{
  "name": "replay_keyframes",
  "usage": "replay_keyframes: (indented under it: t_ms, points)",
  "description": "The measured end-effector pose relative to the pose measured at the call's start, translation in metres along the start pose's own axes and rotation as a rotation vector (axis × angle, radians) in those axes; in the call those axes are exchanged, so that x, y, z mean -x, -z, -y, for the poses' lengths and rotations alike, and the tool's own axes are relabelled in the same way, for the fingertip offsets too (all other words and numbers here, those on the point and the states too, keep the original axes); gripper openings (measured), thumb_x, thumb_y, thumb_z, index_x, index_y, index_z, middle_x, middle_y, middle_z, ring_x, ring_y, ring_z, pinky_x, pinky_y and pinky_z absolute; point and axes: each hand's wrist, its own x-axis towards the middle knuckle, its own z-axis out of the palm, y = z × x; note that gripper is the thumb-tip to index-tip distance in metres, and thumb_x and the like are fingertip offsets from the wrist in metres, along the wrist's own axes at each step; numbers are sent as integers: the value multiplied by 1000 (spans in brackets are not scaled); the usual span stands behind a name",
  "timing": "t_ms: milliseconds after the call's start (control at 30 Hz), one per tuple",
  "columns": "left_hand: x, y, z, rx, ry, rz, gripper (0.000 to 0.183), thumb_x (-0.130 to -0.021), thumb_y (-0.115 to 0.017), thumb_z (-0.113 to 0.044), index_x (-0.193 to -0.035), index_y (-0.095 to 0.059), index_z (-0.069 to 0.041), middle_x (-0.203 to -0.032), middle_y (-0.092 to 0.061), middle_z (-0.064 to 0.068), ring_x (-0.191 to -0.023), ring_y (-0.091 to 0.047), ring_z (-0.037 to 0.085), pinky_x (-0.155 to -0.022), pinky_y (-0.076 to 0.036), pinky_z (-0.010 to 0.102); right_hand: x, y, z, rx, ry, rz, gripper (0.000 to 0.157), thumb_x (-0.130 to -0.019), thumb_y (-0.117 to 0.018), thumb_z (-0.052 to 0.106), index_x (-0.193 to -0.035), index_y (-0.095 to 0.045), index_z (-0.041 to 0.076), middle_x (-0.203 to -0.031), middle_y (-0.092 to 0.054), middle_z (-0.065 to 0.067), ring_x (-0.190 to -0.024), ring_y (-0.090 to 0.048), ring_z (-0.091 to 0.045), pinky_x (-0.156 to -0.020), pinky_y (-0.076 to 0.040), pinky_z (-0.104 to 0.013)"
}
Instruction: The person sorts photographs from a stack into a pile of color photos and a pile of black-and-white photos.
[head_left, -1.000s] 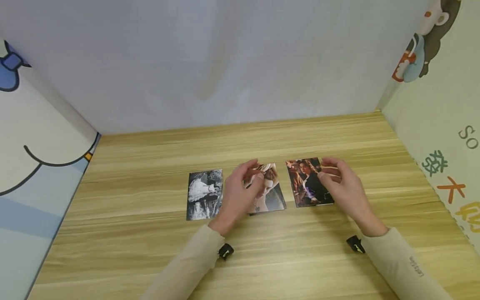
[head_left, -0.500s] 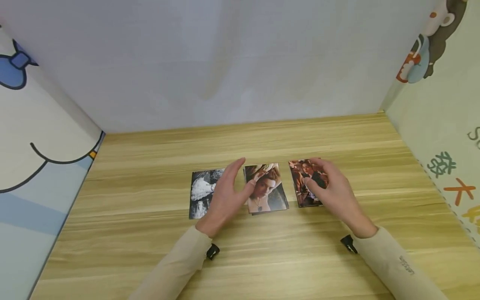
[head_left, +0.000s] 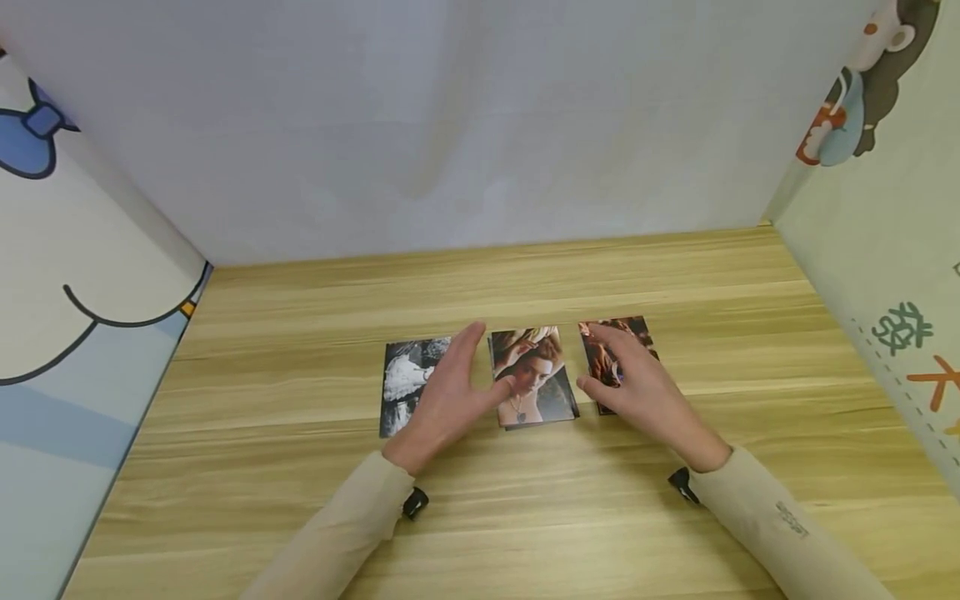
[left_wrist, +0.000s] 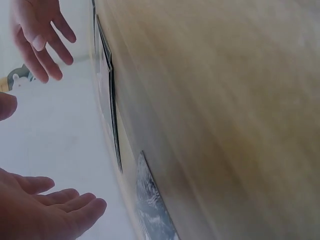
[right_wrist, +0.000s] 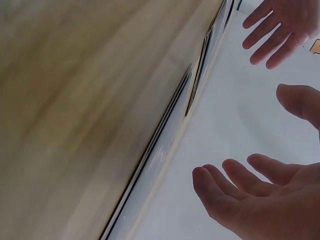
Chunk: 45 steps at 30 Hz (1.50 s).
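Three piles of photo cards lie in a row on the wooden table. A black-and-white photo card (head_left: 402, 379) is at the left, partly covered by my left hand (head_left: 444, 396). In the middle sits a small stack of photo cards (head_left: 536, 379) topped by a portrait. My right hand (head_left: 641, 383) hovers over the right stack of photo cards (head_left: 600, 360) and hides much of it. Both hands hold nothing, thumbs spread from the fingers. In the left wrist view, the left hand (left_wrist: 55, 210) is raised off the cards; the right wrist view shows the right hand (right_wrist: 255, 195) likewise apart from them.
The wooden table (head_left: 300, 308) ends at a pale back wall (head_left: 480, 167). Side panels with cartoon prints stand at left (head_left: 45, 333) and right (head_left: 862, 250). Black wrist cameras are strapped below both sleeves.
My left hand has moved left off the middle stack, uncovering its portrait. My right hand has moved left over the right stack. The cards keep their places.
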Motion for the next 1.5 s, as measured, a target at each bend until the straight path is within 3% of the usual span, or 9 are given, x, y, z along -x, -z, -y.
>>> replay_keyframes:
  t_ms: [300, 600, 867, 1200, 1500]
  points:
    - [-2, 2, -1, -63, 9, 71, 97, -91, -74, -53, -163, -28, -6, -165, -31, 20, -149, -34, 40, -119, -31, 60, -5, -5, 7, 14, -24, 82, 77, -95, -76, 22, -157, -36, -3, -160, -38, -25, -149, -29, -48, -118, -27, -66]
    - [-5, 4, -1, -92, 27, 127, 94, -92, -75, -44, -162, -29, -1, -161, -36, 24, -147, -37, 41, -120, -32, 56, -9, -8, 7, 1, -23, 139, 75, -97, -73, 24, -156, -36, -5, -158, -39, -27, -146, -35, -47, -116, -33, -65]
    - [-9, 1, 1, -144, 16, 150, 90, -92, -76, -36, -159, -32, 3, -152, -48, 26, -137, -49, 40, -116, -40, 53, -14, -9, 7, -22, -48, 190, 74, -97, -71, 26, -154, -39, -8, -152, -48, -28, -132, -53, -46, -105, -48, -60]
    - [-12, -1, 0, -212, 44, 166, 84, -93, -75, -38, -155, -40, 5, -140, -54, 24, -116, -59, 34, -98, -54, 48, -19, -10, 6, -63, -100, 240, 73, -98, -69, 26, -155, -38, -6, -149, -52, -25, -130, -56, -42, -100, -52, -56]
    - [2, -10, -16, -269, 102, 188, 75, -94, -74, -37, -148, -49, 8, -130, -55, 23, -110, -56, 29, -92, -54, 42, -9, -5, 4, -90, -108, 293, 71, -99, -67, 25, -156, -38, -5, -149, -52, -24, -129, -56, -41, -99, -53, -55]
